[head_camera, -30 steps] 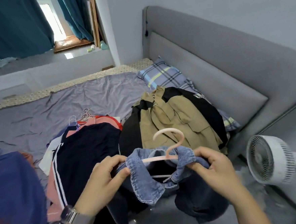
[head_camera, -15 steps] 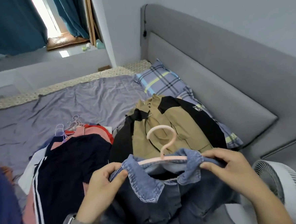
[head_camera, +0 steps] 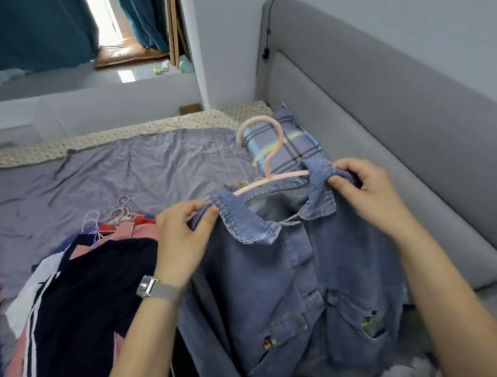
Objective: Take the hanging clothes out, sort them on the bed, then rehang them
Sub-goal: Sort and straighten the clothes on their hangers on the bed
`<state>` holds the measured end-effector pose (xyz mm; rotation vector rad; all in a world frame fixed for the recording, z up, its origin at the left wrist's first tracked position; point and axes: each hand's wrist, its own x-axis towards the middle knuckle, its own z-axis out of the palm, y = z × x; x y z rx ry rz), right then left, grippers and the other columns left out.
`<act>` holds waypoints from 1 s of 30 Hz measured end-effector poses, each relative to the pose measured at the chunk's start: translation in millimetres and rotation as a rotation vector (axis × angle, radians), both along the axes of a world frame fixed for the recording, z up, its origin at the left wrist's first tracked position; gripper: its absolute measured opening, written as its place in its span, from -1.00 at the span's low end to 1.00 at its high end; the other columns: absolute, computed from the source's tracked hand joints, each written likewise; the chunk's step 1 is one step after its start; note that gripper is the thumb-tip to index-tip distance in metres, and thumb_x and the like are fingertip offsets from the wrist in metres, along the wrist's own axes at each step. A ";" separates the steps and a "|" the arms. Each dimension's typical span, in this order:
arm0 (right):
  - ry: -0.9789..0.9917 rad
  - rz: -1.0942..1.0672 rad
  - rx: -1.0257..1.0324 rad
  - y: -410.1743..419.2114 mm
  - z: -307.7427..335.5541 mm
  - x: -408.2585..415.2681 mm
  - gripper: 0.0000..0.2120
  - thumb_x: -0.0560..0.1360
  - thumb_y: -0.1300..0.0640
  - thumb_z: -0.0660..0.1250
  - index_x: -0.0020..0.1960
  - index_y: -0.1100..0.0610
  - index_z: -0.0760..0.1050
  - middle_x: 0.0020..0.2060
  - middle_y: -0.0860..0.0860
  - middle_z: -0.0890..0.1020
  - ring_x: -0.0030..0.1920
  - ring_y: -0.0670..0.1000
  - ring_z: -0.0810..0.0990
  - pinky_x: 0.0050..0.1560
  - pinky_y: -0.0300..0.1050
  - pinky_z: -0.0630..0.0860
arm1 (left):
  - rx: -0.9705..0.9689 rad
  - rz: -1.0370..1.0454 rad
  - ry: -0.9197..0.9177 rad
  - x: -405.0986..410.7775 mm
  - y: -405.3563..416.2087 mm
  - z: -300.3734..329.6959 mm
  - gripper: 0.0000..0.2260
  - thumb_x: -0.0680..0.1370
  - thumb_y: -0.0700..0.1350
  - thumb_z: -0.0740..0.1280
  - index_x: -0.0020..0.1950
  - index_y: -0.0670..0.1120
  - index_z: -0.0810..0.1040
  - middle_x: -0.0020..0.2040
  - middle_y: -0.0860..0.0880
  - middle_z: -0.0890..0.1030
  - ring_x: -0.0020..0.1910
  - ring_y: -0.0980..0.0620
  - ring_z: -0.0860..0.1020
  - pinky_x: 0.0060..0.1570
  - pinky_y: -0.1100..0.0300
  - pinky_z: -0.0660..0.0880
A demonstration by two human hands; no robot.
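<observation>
**Denim shirt held up on its pink hanger**

Denim, faded blue and collared, makes up the button-front shirt [head_camera: 300, 273] that hangs in front of the person, lifted above the bed's near edge with its two chest pockets facing the camera. A pale pink plastic hanger [head_camera: 269, 169] sits inside its neck, hook upward against the blue plaid pillow [head_camera: 285, 147]. The left hand [head_camera: 183, 240], a metal-banded wristwatch [head_camera: 160, 290] on its wrist, pinches the shirt's left shoulder just beside the collar between thumb and curled fingers. The right hand [head_camera: 371, 194] pinches the opposite shoulder at the collar's other end in the same way. To the left, a pile of dark navy, pink and red garments [head_camera: 80, 288] on their hangers lies on the wrinkled lilac bedsheet [head_camera: 108, 174]. A grey upholstered headboard [head_camera: 383, 120] runs along the right.
</observation>
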<state>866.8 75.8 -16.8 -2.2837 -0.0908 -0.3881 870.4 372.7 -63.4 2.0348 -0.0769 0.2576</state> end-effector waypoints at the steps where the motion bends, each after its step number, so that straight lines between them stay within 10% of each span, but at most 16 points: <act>1: 0.071 0.042 0.036 -9.1 -14.5 27.0 -0.96 0.42 -0.09 0.28 -0.20 -0.18 0.48 -0.22 -0.29 0.59 -0.08 -0.09 0.52 0.09 -0.05 0.39 | 0.090 0.064 0.018 14.0 -4.3 -15.7 -0.78 0.38 0.19 0.28 -0.06 0.15 0.56 -0.03 0.15 0.48 0.11 0.05 0.44 0.23 0.17 0.30; 4: 0.271 0.094 0.050 -38.8 -71.5 108.2 -0.98 0.49 0.02 0.33 -0.12 -0.06 0.50 -0.16 -0.06 0.61 -0.03 -0.03 0.54 0.04 -0.11 0.40 | 0.183 0.228 0.234 30.0 -14.6 -57.0 -0.62 0.41 0.08 0.33 0.20 0.00 0.52 0.17 -0.10 0.38 0.27 -0.07 0.25 0.24 0.26 0.08; 11: 0.702 0.153 -0.685 -45.0 -176.3 200.1 -0.16 0.39 -0.15 0.43 0.51 -0.03 0.07 0.41 0.14 0.28 0.41 0.22 0.22 0.37 0.11 0.23 | 0.154 0.400 0.429 1.9 -11.1 -105.8 -0.70 0.49 -0.20 0.35 0.20 0.02 0.51 0.17 -0.01 0.33 0.25 -0.06 0.25 0.22 0.25 0.13; 21: 0.869 0.845 -0.489 176.7 -226.2 147.5 -0.59 0.55 0.15 0.23 0.39 0.07 0.38 0.38 0.04 0.41 0.40 0.10 0.34 0.38 -0.08 0.28 | 0.139 0.556 0.568 -39.0 87.4 -129.1 -0.74 0.50 -0.13 0.32 0.14 0.15 0.49 0.17 0.03 0.38 0.13 0.07 0.28 0.16 0.21 0.24; 30: 0.863 0.635 -0.305 332.8 -233.5 157.9 -0.58 0.47 0.20 0.30 0.33 0.08 0.44 0.23 0.05 0.56 0.21 0.02 0.52 0.22 -0.23 0.40 | 0.119 0.483 0.614 -10.5 263.1 -166.7 -0.73 0.47 -0.23 0.36 0.04 0.11 0.47 0.08 0.01 0.41 0.17 -0.07 0.42 0.31 0.03 0.33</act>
